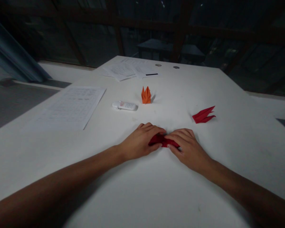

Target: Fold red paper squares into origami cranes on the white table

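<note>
A piece of folded red paper [164,141] lies low over the white table between my two hands. My left hand [144,139] grips its left end, thumb on the near side and fingers curled over the far side. On the other end, my right hand [185,144] pinches the paper the same way, its fingers near those of my left hand. Much of the paper is hidden under the fingers. Beyond my right hand a red origami piece [203,115] with pointed tips lies on its side. An orange origami piece [146,95] stands upright farther off.
Left of the orange piece lies a white remote-like device [125,105] with buttons. Printed sheets [72,106] cover the table's left side, and more papers [130,68] with a dark strip [151,74] lie at the far end. Two round grommets [158,65] sit near the far edge.
</note>
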Motion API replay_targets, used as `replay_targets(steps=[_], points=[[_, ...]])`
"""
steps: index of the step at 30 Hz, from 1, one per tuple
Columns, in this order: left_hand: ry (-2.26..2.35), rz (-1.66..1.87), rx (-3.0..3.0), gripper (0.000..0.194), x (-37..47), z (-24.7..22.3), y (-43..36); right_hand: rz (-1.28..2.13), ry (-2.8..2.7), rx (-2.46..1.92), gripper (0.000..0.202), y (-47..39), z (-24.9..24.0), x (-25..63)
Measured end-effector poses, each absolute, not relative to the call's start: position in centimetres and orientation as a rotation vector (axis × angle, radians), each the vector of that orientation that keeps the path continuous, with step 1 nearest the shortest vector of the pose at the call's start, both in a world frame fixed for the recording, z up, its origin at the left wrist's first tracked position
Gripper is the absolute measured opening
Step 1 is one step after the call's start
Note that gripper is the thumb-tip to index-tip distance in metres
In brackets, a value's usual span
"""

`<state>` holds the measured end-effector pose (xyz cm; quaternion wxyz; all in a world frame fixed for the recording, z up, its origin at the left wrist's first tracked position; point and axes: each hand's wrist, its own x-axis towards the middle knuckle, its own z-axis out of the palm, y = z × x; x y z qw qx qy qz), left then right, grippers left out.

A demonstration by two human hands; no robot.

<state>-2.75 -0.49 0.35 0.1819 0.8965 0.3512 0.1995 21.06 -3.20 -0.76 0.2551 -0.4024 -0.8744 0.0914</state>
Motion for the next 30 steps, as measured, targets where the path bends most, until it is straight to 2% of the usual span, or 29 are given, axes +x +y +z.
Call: replay_targets(steps=[2, 5, 10, 15, 23, 30], points=[[0.947, 0.536, 2.565, 0.023, -2.79, 0.60, -0.44, 0.192, -2.391, -1.118, 0.020, -3.42, -0.61, 20.89], [0.923, 0.509, 2.610, 0.014, -2.83, 0.95, -0.41, 0.144, -2.416, -1.143, 0.015, -3.62, -0.50, 20.75], [0.864, 0.473, 2.699, 0.016, -2.89, 0.86, -0.31, 0.146, -2.395, -1.131, 0.011, -3.51, -0.69, 21.01], [0.837, 0.505, 2.742, 0.024, -3.02, 0.30, -0.17, 0.290, -2.335, -1.121, 0.017, -3.06, -0.89, 21.30], [0.739, 0.501, 2.778, 0.028, -3.33, 0.71, -0.17, 0.327, -2.335, -1.092, 0.010, -3.13, -0.81, 21.35], [0.664, 0.558, 2.817, 0.021, -3.23, 0.43, -0.07, 0.336, -2.356, -1.088, 0.013, -3.34, -0.37, 21.28]])
